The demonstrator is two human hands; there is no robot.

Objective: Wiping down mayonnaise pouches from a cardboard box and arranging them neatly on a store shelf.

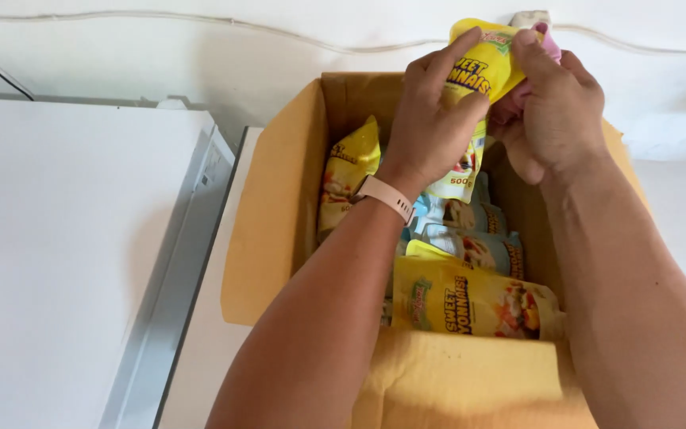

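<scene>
Overhead, the head view looks down into an open cardboard box (279, 199) whose flaps are folded outward. Both hands meet at about 12 o'clock, above the far edge of the box. The left hand (434, 111) wears a pale pink watch strap (387, 199) at the wrist, and its fingers (458, 48) are clamped around a yellow sauce pouch (482, 67), gripping it from the 9 o'clock side. The right hand (553, 103) closes on the same pouch from the 3 o'clock side, with its thumb pressed on the top edge; a bit of pink cloth (551, 44) shows tucked under its fingers, touching the pouch. The pouch is held upright, lifted clear above the others.

Inside the box lie more pouches. 1 yellow pouch (347, 179) stands against the wall at 9 o'clock. Pale blue pouches (470, 238) lie stacked in the middle, below the hands. Another yellow pouch (478, 302) lies flat on its side at 6 o'clock, just behind the near flap.

At 9 o'clock, well apart from the box, sits a white appliance lid (65, 254) with a grey edge. A white wall (200, 56) with a thin cable runs across the 12 o'clock side.
</scene>
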